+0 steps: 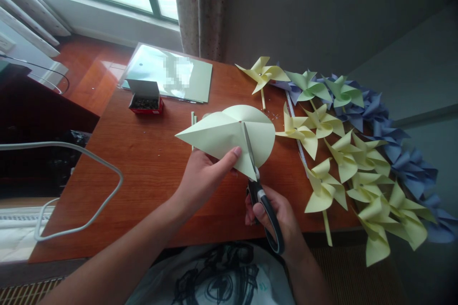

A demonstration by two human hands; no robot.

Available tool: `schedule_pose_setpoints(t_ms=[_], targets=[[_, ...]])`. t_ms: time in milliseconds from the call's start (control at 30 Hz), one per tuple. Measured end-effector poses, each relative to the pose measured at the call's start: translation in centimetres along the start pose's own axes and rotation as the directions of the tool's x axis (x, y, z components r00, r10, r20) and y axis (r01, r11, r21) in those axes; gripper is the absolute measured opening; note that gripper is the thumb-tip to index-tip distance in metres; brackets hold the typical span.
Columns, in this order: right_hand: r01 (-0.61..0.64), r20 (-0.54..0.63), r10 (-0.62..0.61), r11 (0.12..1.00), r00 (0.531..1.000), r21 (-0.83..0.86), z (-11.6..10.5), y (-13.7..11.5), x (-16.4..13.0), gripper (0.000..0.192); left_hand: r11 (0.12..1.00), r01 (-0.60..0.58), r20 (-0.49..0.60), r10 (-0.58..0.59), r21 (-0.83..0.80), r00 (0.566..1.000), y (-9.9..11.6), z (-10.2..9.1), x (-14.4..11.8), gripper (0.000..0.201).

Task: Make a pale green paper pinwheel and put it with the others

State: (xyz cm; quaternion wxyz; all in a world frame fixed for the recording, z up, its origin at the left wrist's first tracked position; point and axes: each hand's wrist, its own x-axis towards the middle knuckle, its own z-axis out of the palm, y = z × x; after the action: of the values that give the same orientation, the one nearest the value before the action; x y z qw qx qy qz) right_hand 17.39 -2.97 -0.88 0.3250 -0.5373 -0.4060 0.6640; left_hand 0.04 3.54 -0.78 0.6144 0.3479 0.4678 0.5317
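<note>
Pale yellow-green paper [211,131], raised over the wooden table [143,162], pinched in your left hand [205,174], thumb on top. Your right hand [279,212] is wrapped around the scissors [262,194], one blade lying across the paper. Cutting looks like the step in hand. Next move likely calls for steady paper, thumb clear of the blade. Yellow pinwheels [324,185] lie rightward.

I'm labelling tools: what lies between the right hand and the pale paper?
Scissors, in the head view: the right hand holds the handles; a blade overlaps the pale paper.
</note>
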Motion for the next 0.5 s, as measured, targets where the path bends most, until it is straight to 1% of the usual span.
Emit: schedule_pose_setpoints(t_ms=[133, 300, 500], targets=[[-0.001, 0.005, 0.001, 1.0, 1.0, -0.012, -0.16, 0.05, 0.03, 0.049, 1.0, -0.022, -0.006, 0.022, 0.004, 1.0, 0.16, 0.07, 0.02, 0.029], [-0.003, 0.001, 0.003, 1.0, 1.0, -0.026, -0.36, 0.1, 0.07, 0.047, 1.0, -0.027, 0.012, 0.027, -0.011, 1.0, 0.28, 0.15, 0.0, 0.028], [-0.016, 0.002, 0.016, 1.0, 1.0, -0.009, -0.41, 0.13, -0.05, 0.047, 1.0, -0.03, -0.004, 0.03, 0.008, 1.0, 0.27, 0.08, 0.04, 0.026]])
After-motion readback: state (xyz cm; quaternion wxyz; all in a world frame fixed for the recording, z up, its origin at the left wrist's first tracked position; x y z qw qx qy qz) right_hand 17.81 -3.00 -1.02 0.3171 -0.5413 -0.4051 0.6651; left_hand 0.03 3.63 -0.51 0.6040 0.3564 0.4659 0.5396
